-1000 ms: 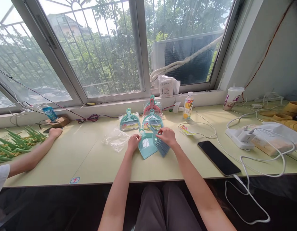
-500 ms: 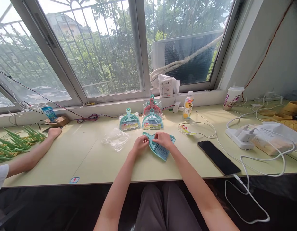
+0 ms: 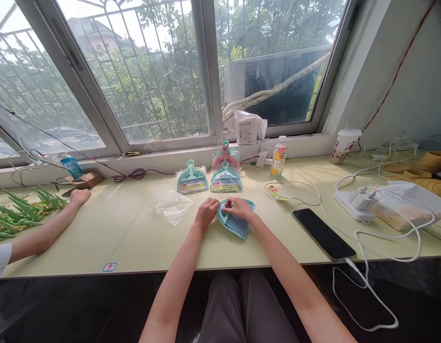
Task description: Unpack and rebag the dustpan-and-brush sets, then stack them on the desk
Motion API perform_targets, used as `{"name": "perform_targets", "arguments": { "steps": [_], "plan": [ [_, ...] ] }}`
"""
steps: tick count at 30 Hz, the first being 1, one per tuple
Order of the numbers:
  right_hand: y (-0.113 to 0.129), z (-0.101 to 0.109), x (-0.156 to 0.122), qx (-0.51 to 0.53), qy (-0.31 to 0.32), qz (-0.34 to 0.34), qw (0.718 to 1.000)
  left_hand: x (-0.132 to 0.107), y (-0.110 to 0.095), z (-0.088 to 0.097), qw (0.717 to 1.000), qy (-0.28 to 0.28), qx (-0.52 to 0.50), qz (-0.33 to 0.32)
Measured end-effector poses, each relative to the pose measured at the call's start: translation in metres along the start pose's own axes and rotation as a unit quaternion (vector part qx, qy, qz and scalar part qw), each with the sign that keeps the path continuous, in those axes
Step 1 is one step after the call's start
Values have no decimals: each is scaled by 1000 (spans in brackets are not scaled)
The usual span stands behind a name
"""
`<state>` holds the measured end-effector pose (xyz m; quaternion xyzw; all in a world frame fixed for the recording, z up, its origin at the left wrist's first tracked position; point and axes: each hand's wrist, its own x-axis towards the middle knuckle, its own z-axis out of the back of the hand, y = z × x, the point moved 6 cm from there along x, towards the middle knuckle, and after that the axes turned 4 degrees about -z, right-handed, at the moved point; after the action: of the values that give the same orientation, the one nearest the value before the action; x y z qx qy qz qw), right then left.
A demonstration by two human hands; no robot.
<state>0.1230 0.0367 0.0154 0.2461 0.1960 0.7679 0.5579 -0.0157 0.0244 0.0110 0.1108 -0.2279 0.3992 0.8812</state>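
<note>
A small teal dustpan (image 3: 251,205) lies on the table in front of me, with a teal hand brush (image 3: 236,226) resting in it, bristles toward me on the right. My left hand (image 3: 207,211) is closed round the handle end at the left, which it mostly hides. From above, my right hand (image 3: 239,208) pinches the brush near its handle, thumb and finger together. Just beyond stand two wrapped teal dustpan sets (image 3: 192,180) (image 3: 226,179), with a wrapped pink set (image 3: 225,155) behind the right one.
Crumpled clear plastic (image 3: 173,206) lies left of my hands. To the right are a phone (image 3: 323,233) on a white cable, a label card (image 3: 276,192), a drink bottle (image 3: 279,157) and a power strip (image 3: 356,207). Another person's arm (image 3: 50,228) rests at far left beside green plants (image 3: 23,212).
My left hand has slid forward and now covers the handle end that showed before. The dustpan and brush have shifted slightly, and my right hand has moved a little left.
</note>
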Motion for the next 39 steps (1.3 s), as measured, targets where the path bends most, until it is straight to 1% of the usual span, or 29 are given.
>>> {"name": "perform_targets", "arguments": {
  "steps": [4, 7, 12, 18, 22, 30, 39],
  "plan": [
    [-1, 1, 2, -1, 1, -2, 1000, -1, 1, -4, 1000, 16, 23, 12],
    [-1, 0, 2, -9, 6, -4, 1000, -1, -1, -7, 999, 23, 38, 4],
    [-2, -2, 2, -10, 4, -6, 1000, -2, 0, -7, 1000, 12, 19, 11],
    [-3, -3, 2, -4, 5, -6, 1000, -2, -3, -8, 999, 34, 30, 0],
    [-3, -4, 2, -10, 12, -9, 1000, -2, -4, -6, 999, 28, 19, -4],
    [-6, -7, 4, 5, 14, -3, 1000, -2, -8, -7, 994, 47, 98, -18],
    [-7, -7, 4, 15, 15, -5, 1000, -1, -8, -9, 994, 51, 98, -17]
  ]
}}
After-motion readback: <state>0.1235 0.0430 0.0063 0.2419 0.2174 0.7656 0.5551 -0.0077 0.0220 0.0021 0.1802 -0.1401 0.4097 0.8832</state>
